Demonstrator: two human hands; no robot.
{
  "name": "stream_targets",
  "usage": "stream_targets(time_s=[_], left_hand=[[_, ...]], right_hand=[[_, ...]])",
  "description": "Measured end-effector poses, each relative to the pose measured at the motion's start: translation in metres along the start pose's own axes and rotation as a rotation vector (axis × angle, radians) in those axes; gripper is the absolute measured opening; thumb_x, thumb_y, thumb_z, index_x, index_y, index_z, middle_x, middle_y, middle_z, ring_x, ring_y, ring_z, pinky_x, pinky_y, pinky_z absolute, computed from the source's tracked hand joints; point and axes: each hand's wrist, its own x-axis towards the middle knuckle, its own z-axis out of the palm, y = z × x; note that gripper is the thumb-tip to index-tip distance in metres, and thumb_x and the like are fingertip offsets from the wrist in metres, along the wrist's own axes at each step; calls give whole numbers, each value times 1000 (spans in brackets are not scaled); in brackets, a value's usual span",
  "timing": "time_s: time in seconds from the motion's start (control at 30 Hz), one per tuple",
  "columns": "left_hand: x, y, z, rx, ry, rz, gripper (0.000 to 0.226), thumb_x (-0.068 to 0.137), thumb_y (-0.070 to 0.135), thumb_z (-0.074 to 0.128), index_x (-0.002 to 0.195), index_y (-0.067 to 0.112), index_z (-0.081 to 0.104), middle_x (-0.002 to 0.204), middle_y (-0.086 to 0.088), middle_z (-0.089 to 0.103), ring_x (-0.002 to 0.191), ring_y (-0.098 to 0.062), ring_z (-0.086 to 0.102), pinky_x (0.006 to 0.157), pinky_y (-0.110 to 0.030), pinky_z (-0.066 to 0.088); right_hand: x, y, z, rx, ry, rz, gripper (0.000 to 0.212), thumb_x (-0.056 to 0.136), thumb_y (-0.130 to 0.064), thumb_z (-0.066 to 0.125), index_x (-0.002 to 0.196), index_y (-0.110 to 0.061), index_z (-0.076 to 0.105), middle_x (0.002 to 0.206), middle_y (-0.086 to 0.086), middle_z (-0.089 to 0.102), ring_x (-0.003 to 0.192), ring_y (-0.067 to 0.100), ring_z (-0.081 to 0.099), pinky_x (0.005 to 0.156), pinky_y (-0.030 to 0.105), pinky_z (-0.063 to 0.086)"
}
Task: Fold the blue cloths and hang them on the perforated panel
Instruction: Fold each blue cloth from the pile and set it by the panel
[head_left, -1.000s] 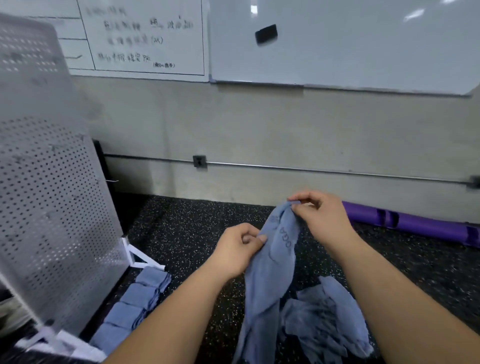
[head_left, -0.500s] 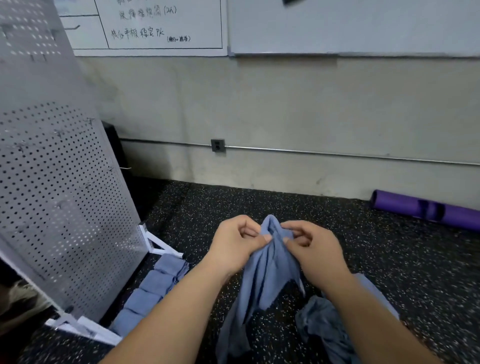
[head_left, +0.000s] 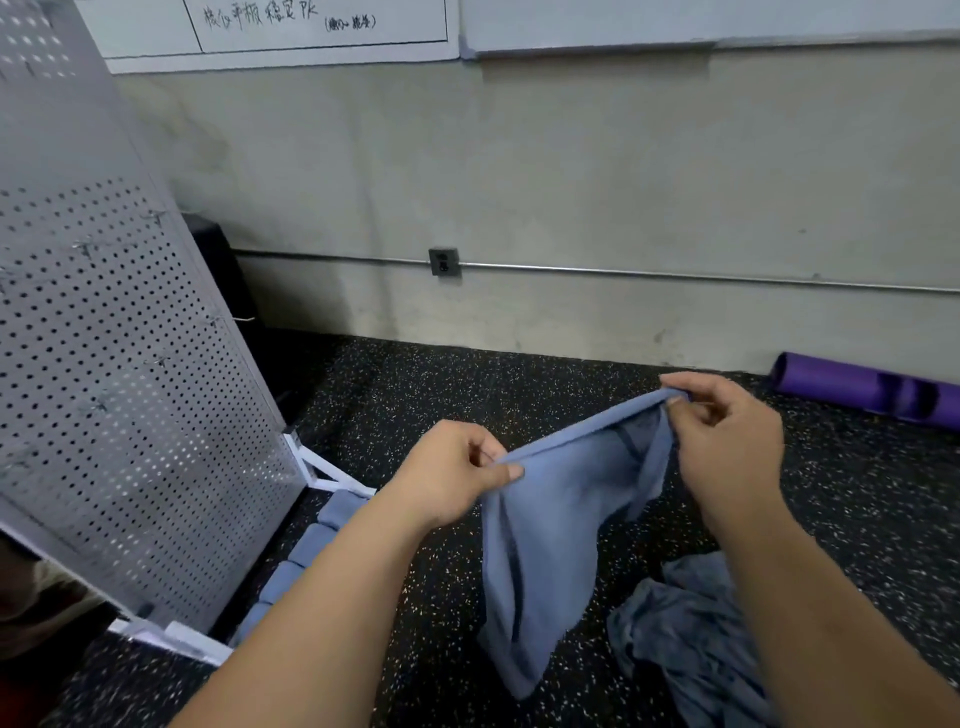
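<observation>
In the head view, your left hand (head_left: 457, 467) and right hand (head_left: 727, 441) each pinch the top edge of one blue cloth (head_left: 545, 545). It is stretched between them above the floor (head_left: 415, 395), and the rest hangs limp. Crumpled cloths (head_left: 691, 639) lie under your right forearm, and folded cloths (head_left: 317, 535) sit at the foot of the perforated panel (head_left: 104, 389). You appear to be spreading the cloth for its first fold. Next, bring the two corners together evenly.

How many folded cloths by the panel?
4 folded cloths, in a row on the floor along the base of the panel, running toward the camera. The left forearm overlaps them, so more may be hidden.
</observation>
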Motion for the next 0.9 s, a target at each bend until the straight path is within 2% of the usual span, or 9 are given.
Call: stream_targets(time_s=[0.13,0.2,0.27,0.3,0.37,0.43,0.53,0.77,0.9], left_hand=[[2,13,2,-267,90,67,7,91,9,84,92,13,79,74,-2,62,66,-12,53,64,-25,45],[2,18,7,-216,40,114,12,91,9,83,92,20,80,75,-1,63,66,-11,53,64,-26,46],[0,22,13,-151,-20,175,17,88,10,85,90,27,81,72,9,61,64,-8,52,65,-26,45],[-1,25,16,-146,-41,200,20,87,9,86,89,28,82,70,13,60,64,-6,51,65,-24,44],[-2,29,19,-155,-53,218,22,85,5,86,88,27,82,69,15,60,65,-6,51,65,-23,44],[-3,30,18,-182,-57,206,22,84,4,86,87,25,82,71,12,63,67,-7,53,66,-24,46],[-6,27,16,-211,-62,199,20,82,5,89,86,22,78,73,8,67,68,-9,55,68,-29,49],[-5,5,12,120,-137,186,23,80,39,88,74,32,67,72,16,67,66,-8,55,67,-37,49],[-8,-2,-3,140,-191,120,37,71,58,83,79,24,70,78,1,75,69,-15,63,74,-49,58]], right_hand=[[-4,1,4,-238,-381,16,38,96,-6,73,110,-41,75,91,-11,73,66,-6,61,61,13,47],[-14,-4,9,-418,-510,-111,40,95,-19,76,122,-49,69,119,-21,67,98,-7,62,83,17,49],[-25,-11,16,-441,-610,-246,43,97,-28,74,133,-50,65,139,-29,58,127,-4,54,107,25,42],[-29,-13,18,-429,-654,-286,42,99,-29,73,135,-50,65,140,-31,58,132,-5,52,112,27,40],[-35,-18,22,-412,-700,-283,35,101,-27,71,125,-51,68,125,-35,66,122,-5,60,109,29,48],[-39,-20,21,-390,-696,-273,34,100,-24,72,111,-56,68,105,-34,72,103,1,69,96,32,57],[-39,-17,16,-382,-654,-271,27,99,-25,74,96,-52,70,100,-26,72,96,-2,67,88,29,56],[-28,-23,-4,-222,-361,-212,12,102,-25,70,102,-36,73,96,-25,74,93,-9,67,76,5,45],[-7,-11,-27,-242,-143,-115,5,102,-29,70,103,-32,74,98,-19,75,94,1,70,82,23,52]])
